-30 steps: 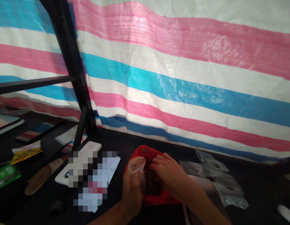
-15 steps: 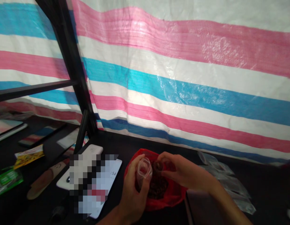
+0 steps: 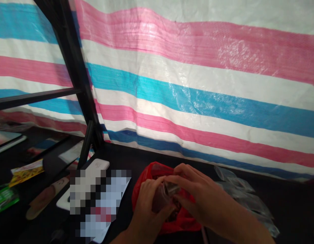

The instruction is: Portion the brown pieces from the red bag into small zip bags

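My left hand [image 3: 146, 207] is closed around a small clear plastic bag [image 3: 161, 199], its open mouth facing up and to the right. Above the bag's mouth, my right hand [image 3: 199, 191] has its fingers drawn together. What they hold is blurred and partly hidden; it looks small and brownish. Both hands are over an open red plastic bag [image 3: 142, 178] on the black table. Small dark brown pieces [image 3: 176, 209] show inside the red bag between my hands.
Several flat clear plastic bags [image 3: 244, 193] lie to the right. On the left are a white power bank [image 3: 102, 165], a phone [image 3: 118, 189] with a lit screen, a yellow packet [image 3: 27, 172] and a green packet [image 3: 5, 200]. A black frame post [image 3: 75, 71] stands before the striped sheet [image 3: 197, 81].
My right hand has moved left and brought its fingers to the mouth of the clear bag. My left hand has turned the bag's mouth toward it.
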{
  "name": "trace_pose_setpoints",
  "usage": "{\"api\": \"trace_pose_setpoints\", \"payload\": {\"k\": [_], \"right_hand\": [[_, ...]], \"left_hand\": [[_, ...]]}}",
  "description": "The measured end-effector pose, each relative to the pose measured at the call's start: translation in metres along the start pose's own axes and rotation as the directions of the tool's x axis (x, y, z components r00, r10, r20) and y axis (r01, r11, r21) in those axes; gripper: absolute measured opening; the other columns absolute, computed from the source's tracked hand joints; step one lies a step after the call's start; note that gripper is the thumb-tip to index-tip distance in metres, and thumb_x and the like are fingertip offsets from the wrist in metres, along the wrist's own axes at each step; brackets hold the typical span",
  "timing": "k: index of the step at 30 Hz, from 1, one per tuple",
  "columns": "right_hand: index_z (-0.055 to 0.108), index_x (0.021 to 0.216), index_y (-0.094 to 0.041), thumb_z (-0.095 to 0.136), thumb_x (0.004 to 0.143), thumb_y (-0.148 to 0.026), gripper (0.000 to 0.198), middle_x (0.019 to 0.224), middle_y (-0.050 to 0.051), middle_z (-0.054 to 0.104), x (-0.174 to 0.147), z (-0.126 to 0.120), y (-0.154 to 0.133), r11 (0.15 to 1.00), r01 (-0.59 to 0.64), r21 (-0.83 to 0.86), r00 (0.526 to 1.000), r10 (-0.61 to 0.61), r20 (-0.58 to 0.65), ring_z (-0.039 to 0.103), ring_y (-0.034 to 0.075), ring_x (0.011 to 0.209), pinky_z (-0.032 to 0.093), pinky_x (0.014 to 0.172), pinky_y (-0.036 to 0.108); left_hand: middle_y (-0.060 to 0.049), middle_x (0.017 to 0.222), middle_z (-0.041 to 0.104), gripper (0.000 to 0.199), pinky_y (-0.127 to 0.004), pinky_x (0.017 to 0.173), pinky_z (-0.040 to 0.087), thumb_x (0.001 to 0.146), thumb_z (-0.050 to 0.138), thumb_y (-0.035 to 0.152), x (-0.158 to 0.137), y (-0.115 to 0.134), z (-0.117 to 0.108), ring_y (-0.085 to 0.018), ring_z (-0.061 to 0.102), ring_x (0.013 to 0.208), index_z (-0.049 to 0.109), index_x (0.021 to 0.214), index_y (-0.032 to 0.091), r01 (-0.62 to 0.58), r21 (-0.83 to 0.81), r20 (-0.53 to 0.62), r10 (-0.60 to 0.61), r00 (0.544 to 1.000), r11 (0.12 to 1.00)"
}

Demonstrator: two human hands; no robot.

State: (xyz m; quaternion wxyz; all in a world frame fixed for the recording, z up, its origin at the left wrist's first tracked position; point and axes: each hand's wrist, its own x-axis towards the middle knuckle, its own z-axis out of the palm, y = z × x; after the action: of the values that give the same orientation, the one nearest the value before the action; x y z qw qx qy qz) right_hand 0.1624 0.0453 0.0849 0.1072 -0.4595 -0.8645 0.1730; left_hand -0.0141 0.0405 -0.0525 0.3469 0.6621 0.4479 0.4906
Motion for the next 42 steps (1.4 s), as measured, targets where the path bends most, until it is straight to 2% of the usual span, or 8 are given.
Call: {"api": "trace_pose_setpoints", "payload": {"k": [5, 12, 18, 24, 28, 31, 36, 42], "right_hand": [[0.064, 0.130, -0.036, 0.054, 0.096, -0.005, 0.047, 0.124, 0.003, 0.061, 0.001, 0.001, -0.003, 0.999, 0.035, -0.002, 0.999, -0.035, 0.019, 0.062, 0.019, 0.108, 0.052, 0.097, 0.034], [0.065, 0.128, -0.036, 0.053, 0.098, -0.011, 0.041, 0.118, -0.001, 0.063, -0.001, -0.002, 0.000, 0.996, -0.010, 0.090, 0.999, 0.006, 0.041, 0.068, 0.015, 0.097, 0.053, 0.090, 0.027], [0.062, 0.128, -0.026, 0.041, 0.102, -0.013, 0.035, 0.130, 0.007, 0.059, 0.003, 0.001, 0.005, 0.999, -0.006, 0.052, 0.982, 0.016, -0.186, 0.065, 0.018, 0.108, 0.050, 0.097, 0.032], [0.069, 0.111, -0.019, 0.053, 0.087, -0.005, 0.032, 0.118, 0.010, 0.067, 0.010, 0.023, 0.011, 0.985, -0.021, -0.174, 0.987, 0.048, 0.156, 0.064, 0.025, 0.109, 0.048, 0.096, 0.039], [0.067, 0.119, -0.018, 0.052, 0.090, -0.006, 0.035, 0.124, 0.012, 0.068, 0.022, 0.039, 0.018, 0.959, -0.031, -0.281, 0.990, 0.068, 0.123, 0.062, 0.027, 0.115, 0.045, 0.098, 0.041], [0.064, 0.127, -0.018, 0.048, 0.093, -0.006, 0.039, 0.129, 0.012, 0.068, 0.027, 0.046, 0.020, 0.945, -0.064, -0.321, 0.985, 0.111, 0.132, 0.061, 0.027, 0.119, 0.044, 0.100, 0.041], [0.071, 0.121, -0.016, 0.053, 0.095, -0.015, 0.031, 0.129, 0.013, 0.068, 0.027, 0.052, 0.013, 0.966, -0.024, -0.259, 0.970, 0.085, 0.227, 0.060, 0.029, 0.123, 0.040, 0.107, 0.041], [0.072, 0.119, -0.014, 0.063, 0.086, -0.019, 0.034, 0.127, 0.013, 0.070, 0.021, 0.046, 0.015, 0.979, -0.005, -0.202, 0.970, 0.054, 0.238, 0.061, 0.030, 0.122, 0.039, 0.109, 0.040]], "left_hand": [[-0.006, 0.129, 0.067, 0.064, -0.050, 0.107, 0.044, 0.074, 0.076, 0.023, 0.002, 0.002, 0.001, -0.031, 0.057, 0.122, 0.060, 0.136, 0.030, 0.159, -0.068, -0.011, -0.160, 0.987, 0.985], [-0.005, 0.116, 0.070, 0.052, -0.046, 0.101, 0.048, 0.074, 0.078, 0.023, 0.004, 0.004, -0.001, -0.030, 0.059, 0.113, 0.069, 0.125, 0.030, 0.130, -0.040, 0.026, -0.129, 0.991, 0.991], [-0.007, 0.116, 0.072, 0.037, -0.046, 0.098, 0.050, 0.088, 0.067, 0.038, 0.005, 0.003, -0.006, -0.029, 0.064, 0.110, 0.067, 0.123, 0.027, 0.059, -0.079, -0.134, -0.070, 0.989, 0.995], [-0.010, 0.120, 0.070, 0.040, -0.040, 0.095, 0.054, 0.096, 0.050, 0.050, 0.015, 0.018, -0.016, -0.026, 0.067, 0.110, 0.062, 0.122, 0.021, 0.067, -0.135, -0.328, -0.109, 0.939, 0.989], [-0.011, 0.119, 0.070, 0.055, -0.047, 0.095, 0.053, 0.089, 0.056, 0.061, 0.003, 0.034, -0.036, -0.032, 0.068, 0.109, 0.057, 0.128, 0.023, 0.312, -0.016, -0.312, -0.302, 0.901, 0.950], [-0.014, 0.119, 0.070, 0.069, -0.055, 0.093, 0.053, 0.073, 0.069, 0.066, -0.026, 0.024, -0.044, -0.040, 0.069, 0.107, 0.056, 0.127, 0.023, 0.538, 0.113, -0.367, -0.468, 0.804, 0.835], [-0.014, 0.102, 0.075, 0.050, -0.049, 0.085, 0.057, 0.072, 0.073, 0.055, -0.055, 0.002, -0.022, -0.037, 0.072, 0.097, 0.062, 0.106, 0.021, 0.540, -0.023, -0.247, -0.528, 0.812, 0.841], [-0.010, 0.091, 0.073, 0.046, -0.045, 0.085, 0.056, 0.073, 0.070, 0.053, -0.029, 0.021, -0.006, -0.031, 0.072, 0.089, 0.059, 0.101, 0.017, 0.462, -0.233, -0.286, -0.514, 0.808, 0.856]]}}
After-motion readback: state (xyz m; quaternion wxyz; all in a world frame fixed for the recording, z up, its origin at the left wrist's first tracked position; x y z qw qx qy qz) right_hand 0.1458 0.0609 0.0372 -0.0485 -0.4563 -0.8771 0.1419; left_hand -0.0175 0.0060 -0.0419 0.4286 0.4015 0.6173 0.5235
